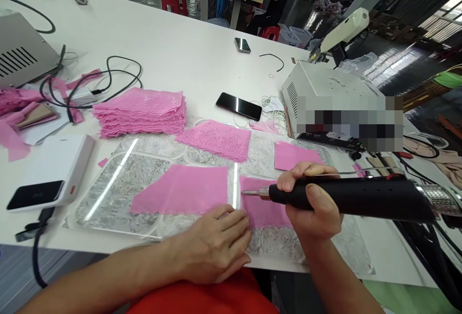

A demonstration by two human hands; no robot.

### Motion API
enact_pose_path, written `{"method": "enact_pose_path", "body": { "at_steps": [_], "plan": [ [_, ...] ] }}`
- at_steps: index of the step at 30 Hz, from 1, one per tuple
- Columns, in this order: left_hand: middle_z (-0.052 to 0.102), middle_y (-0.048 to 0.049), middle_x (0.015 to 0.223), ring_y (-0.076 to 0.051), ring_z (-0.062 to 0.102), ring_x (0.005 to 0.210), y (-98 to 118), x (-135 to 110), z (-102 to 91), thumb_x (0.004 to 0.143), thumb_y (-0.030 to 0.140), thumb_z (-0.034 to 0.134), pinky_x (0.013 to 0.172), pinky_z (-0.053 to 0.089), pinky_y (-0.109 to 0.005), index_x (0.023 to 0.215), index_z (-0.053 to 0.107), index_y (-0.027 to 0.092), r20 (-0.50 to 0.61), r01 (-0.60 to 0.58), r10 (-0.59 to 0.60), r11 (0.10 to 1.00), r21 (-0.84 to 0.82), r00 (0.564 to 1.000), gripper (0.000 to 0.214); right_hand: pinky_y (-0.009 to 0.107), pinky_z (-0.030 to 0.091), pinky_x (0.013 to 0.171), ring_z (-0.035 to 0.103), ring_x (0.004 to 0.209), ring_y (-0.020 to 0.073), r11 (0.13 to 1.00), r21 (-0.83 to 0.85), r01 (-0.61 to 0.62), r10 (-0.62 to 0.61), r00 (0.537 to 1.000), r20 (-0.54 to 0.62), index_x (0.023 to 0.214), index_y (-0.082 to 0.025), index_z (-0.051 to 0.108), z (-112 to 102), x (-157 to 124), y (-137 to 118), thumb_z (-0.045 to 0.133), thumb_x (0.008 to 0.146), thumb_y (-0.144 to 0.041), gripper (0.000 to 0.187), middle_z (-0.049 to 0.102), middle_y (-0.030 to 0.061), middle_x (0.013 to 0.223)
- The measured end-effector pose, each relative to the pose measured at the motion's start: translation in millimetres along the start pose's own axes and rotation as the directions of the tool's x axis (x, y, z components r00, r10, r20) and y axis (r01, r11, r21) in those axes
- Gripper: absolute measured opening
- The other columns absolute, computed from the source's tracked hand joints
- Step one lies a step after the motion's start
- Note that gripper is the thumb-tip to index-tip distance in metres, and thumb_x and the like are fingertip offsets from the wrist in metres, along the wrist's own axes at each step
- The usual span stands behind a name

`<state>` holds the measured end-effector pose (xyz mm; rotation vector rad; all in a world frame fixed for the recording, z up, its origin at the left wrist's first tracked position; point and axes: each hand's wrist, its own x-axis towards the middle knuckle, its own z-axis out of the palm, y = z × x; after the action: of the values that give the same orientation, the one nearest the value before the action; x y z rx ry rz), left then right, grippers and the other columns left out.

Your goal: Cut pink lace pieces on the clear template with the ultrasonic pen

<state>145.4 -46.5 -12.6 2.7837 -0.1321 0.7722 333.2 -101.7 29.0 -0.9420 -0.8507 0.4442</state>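
My right hand [310, 203] is closed round a black hand-held cutting tool [361, 198] whose metal tip [249, 192] rests at the left edge of a pink fabric piece [263, 205]. My left hand [216, 244] lies flat, fingers stretched, pressing on the lower edge between that piece and a larger pink fabric piece [184, 189]. Both pieces lie on a scratched clear cutting plate [119, 189]. A pink lace piece [216, 138] and a small pink piece [292, 155] lie just behind.
A stack of pink lace [142, 111] stands at the back left. A black phone [238, 106] lies behind the plate; a white machine box [325, 97] is at right. A white device [50, 172] and cables [90, 85] are at left. A person sits at a far table.
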Motion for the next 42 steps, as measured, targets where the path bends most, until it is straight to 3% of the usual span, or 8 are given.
{"method": "enact_pose_path", "body": {
  "at_steps": [10, 14, 19, 27, 42],
  "plan": [
    [0.072, -0.0121, 0.104, -0.023, 0.065, 0.104, -0.1, 4.4, -4.3, 0.098, 0.029, 0.05, 0.094, 0.05, -0.036, 0.104, 0.067, 0.009, -0.037, -0.094, 0.094, 0.995, 0.015, 0.995, 0.028, 0.028, 0.051, 0.052, 0.058, 0.055, 0.0094, 0.998, 0.061, 0.005, -0.005, 1.0, -0.007, 0.086, -0.022, 0.063, -0.9, 0.0, -2.2, 0.062, 0.075, -0.022, 0.01, 0.057, -0.0016, 0.079],
    [0.071, -0.0119, 0.11, -0.024, 0.064, 0.109, 0.3, 4.7, -3.5, 0.097, 0.031, 0.053, 0.103, 0.046, -0.037, 0.108, 0.067, 0.009, 0.014, -0.165, 0.164, 0.986, 0.038, 0.986, 0.029, 0.027, 0.05, 0.05, 0.057, 0.053, 0.0091, 0.993, 0.117, -0.022, 0.025, 0.999, -0.026, 0.084, -0.02, 0.063, -9.2, -2.6, -8.6, 0.063, 0.074, -0.024, 0.011, 0.057, -0.0011, 0.078],
    [0.071, -0.0116, 0.107, -0.024, 0.064, 0.106, -0.8, 6.7, -1.4, 0.097, 0.03, 0.053, 0.101, 0.048, -0.036, 0.108, 0.068, 0.008, 0.079, -0.222, 0.219, 0.975, 0.022, 0.972, 0.029, 0.027, 0.05, 0.05, 0.058, 0.053, 0.0094, 0.982, 0.165, -0.093, 0.088, 0.996, 0.034, 0.087, -0.02, 0.064, -14.8, -8.3, -11.7, 0.067, 0.075, -0.026, 0.013, 0.058, -0.0007, 0.079],
    [0.07, -0.0138, 0.107, -0.023, 0.064, 0.106, -0.5, 8.4, -4.8, 0.098, 0.028, 0.051, 0.093, 0.052, -0.036, 0.108, 0.067, 0.008, 0.102, -0.233, 0.228, 0.972, 0.041, 0.968, 0.027, 0.027, 0.05, 0.05, 0.058, 0.053, 0.009, 0.972, 0.197, -0.127, 0.115, 0.991, 0.072, 0.09, -0.02, 0.064, -16.1, -10.1, -12.8, 0.069, 0.076, -0.027, 0.016, 0.059, -0.0008, 0.079],
    [0.07, -0.0126, 0.104, -0.023, 0.063, 0.104, -0.9, 11.5, -5.5, 0.097, 0.025, 0.055, 0.096, 0.05, -0.037, 0.102, 0.068, 0.009, 0.099, -0.224, 0.222, 0.974, 0.013, 0.97, 0.021, 0.027, 0.049, 0.049, 0.058, 0.053, 0.0097, 0.977, 0.165, -0.134, 0.118, 0.987, 0.105, 0.091, -0.021, 0.063, -14.9, -12.9, -12.2, 0.068, 0.077, -0.029, 0.017, 0.057, -0.0004, 0.079]
  ]
}}
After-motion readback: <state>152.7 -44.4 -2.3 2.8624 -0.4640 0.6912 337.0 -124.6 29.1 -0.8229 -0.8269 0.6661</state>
